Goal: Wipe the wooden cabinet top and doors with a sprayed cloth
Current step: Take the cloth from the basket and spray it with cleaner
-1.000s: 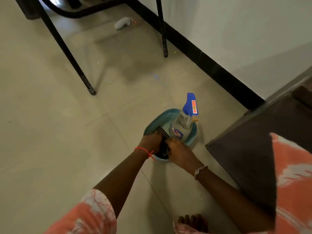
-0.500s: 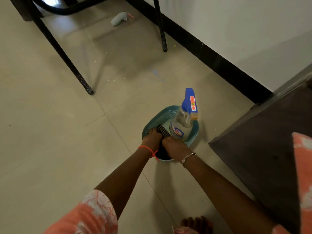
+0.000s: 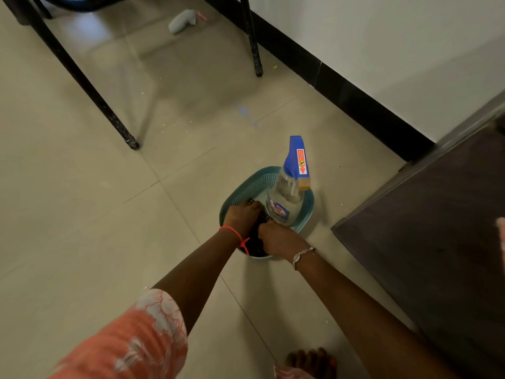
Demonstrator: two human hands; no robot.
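Your left hand (image 3: 243, 216) and right hand (image 3: 276, 239) are both down inside the teal perforated basket (image 3: 307, 212), which sits on the tiled floor (image 3: 82, 214). Both sets of fingers are curled shut on the dark checked cloth (image 3: 255, 246); the cloth lies bunched in the near end of the basket, directly under and between your fingers, with one edge showing just beyond the left fingertips.

The spray bottle (image 3: 287, 198) stands upright in the same basket, just beyond your right fingers and touching or nearly touching them; contact cannot be confirmed. Its body is clear, its trigger head (image 3: 296, 160) blue with an orange label.

The dark wooden cabinet (image 3: 437, 228) stands to the right of your right fingers, near the basket but apart from it. No hand touches it.

A red thread (image 3: 237, 236) is tied on your left wrist, a silver bracelet (image 3: 302, 255) on the right. Well beyond your fingers, two black furniture legs (image 3: 90, 86) rest on the floor, and a small grey object (image 3: 183, 20) lies farther off near the black skirting (image 3: 355, 97).
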